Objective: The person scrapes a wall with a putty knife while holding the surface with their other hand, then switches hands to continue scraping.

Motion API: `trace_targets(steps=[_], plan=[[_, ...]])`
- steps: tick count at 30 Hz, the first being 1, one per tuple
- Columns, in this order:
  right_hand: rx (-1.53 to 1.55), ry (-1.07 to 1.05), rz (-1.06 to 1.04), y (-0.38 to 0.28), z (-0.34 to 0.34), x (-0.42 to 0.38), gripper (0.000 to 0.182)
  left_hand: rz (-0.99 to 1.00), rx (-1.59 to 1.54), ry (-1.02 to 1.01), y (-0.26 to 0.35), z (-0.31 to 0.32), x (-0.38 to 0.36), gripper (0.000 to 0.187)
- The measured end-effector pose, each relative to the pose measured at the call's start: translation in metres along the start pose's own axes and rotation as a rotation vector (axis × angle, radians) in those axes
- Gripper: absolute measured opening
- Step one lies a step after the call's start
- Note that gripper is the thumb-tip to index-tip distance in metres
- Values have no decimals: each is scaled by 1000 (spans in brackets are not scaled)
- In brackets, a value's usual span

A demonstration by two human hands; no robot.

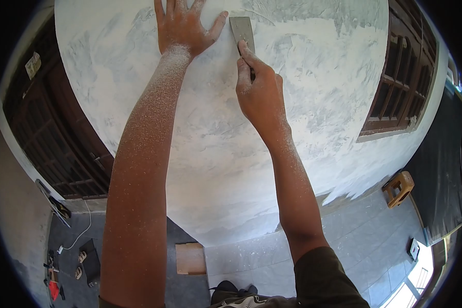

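My left hand point(182, 25) lies flat against the patchy white and grey wall point(210, 149), its fingers spread and partly cut off by the top of the view. White dust coats the wrist and forearm. Just to the right, my right hand point(262, 82) grips a putty knife point(243, 32) by its handle, thumb and forefinger along it. The wide metal blade points up and appears to rest on the wall, close to my left thumb. My fingers hide most of the handle.
A dark wooden door point(61, 123) stands at left, a brown-framed window point(403, 77) at right. Below are a plastic stool point(398, 188), a cardboard piece point(190, 258), a white cable point(84, 233), sandals point(80, 264) and tools point(53, 282) on the tiled floor point(344, 246).
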State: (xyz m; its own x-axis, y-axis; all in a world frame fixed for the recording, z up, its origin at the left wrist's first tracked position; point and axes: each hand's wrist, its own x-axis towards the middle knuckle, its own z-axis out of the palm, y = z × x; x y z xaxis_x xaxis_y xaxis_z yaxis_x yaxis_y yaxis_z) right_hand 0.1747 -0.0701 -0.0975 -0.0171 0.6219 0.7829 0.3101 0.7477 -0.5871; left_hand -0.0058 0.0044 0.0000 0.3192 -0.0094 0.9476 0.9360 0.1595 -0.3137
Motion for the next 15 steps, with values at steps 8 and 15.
trace_targets(steps=[8, 15], plan=[[13, 36, -41, -2, 5, 4, 38, 1, -5, -8, 0, -1, -1, 82], [15, 43, -47, -4, 6, 10, 38, 2, -21, -7, 1, -1, -1, 82]])
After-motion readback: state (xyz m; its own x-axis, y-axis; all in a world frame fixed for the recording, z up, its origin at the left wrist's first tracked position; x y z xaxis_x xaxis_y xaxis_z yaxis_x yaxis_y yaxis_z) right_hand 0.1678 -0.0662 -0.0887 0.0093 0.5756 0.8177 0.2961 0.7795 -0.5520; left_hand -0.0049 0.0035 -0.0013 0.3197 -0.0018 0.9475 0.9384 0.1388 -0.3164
